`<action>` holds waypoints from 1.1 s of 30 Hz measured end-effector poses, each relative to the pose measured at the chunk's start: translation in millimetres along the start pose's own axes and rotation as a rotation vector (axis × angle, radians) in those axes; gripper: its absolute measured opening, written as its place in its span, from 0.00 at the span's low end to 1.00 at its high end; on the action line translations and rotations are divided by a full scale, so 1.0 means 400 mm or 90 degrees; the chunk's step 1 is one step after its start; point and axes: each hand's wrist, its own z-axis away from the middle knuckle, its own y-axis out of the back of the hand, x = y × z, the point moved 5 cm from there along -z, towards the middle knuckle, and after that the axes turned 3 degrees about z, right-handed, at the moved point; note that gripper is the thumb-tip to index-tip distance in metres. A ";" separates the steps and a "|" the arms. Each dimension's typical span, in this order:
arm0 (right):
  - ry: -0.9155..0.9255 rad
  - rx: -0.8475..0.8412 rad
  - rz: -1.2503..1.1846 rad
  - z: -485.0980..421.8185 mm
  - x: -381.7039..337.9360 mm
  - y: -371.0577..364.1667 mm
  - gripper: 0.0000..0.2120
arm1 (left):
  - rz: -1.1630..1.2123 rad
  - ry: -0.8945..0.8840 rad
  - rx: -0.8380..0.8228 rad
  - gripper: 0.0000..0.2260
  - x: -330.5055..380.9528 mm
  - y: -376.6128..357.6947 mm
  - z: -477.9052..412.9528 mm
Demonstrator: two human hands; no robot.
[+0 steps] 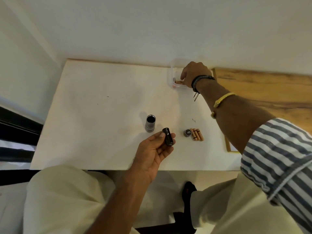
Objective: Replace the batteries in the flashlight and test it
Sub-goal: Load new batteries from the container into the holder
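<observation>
The left hand [152,152] holds the black cylindrical plastic battery holder [168,136] over the near part of the white desk [94,102], its fingers [161,135] clamped on the holder's sides, thumb on one side and fingertips on the other. The right hand [194,75] reaches into the clear plastic tub [170,76] at the far edge; its fingers are curled down around a copper-coloured battery [178,81] lying there, though whether they have closed on it I cannot tell.

The silver metal flashlight body [150,124] stands upright on the desk with its open end up, just beyond the left hand. The round silver end cap [187,133] lies near the holder, touching a row of three copper-and-black small batteries [196,134] laid side by side.

Such batteries look light, rigid and smooth, so they should roll easily; pinching one across its middle seems safest. The holder is probably light and stiff, best gripped around its ribs, leaving the slots clear

By count: one body, one cap, one holder, three loose batteries, at least one in the tub
</observation>
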 end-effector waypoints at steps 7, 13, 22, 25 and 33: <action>-0.022 0.050 -0.028 0.033 -0.003 0.036 0.09 | -0.013 -0.002 0.002 0.11 0.013 -0.012 0.005; 0.006 0.145 -0.229 0.206 0.019 0.123 0.19 | -0.045 -0.038 -0.020 0.12 0.002 -0.036 0.110; -0.008 0.063 -0.683 0.405 0.023 0.050 0.12 | -0.041 -0.031 -0.004 0.12 -0.008 -0.029 0.048; -0.008 0.032 -0.783 0.545 0.025 0.029 0.12 | -0.055 -0.040 -0.025 0.11 -0.016 -0.034 0.070; 0.026 0.006 -0.831 0.729 0.023 -0.002 0.13 | -0.099 -0.063 -0.084 0.07 -0.016 -0.040 0.113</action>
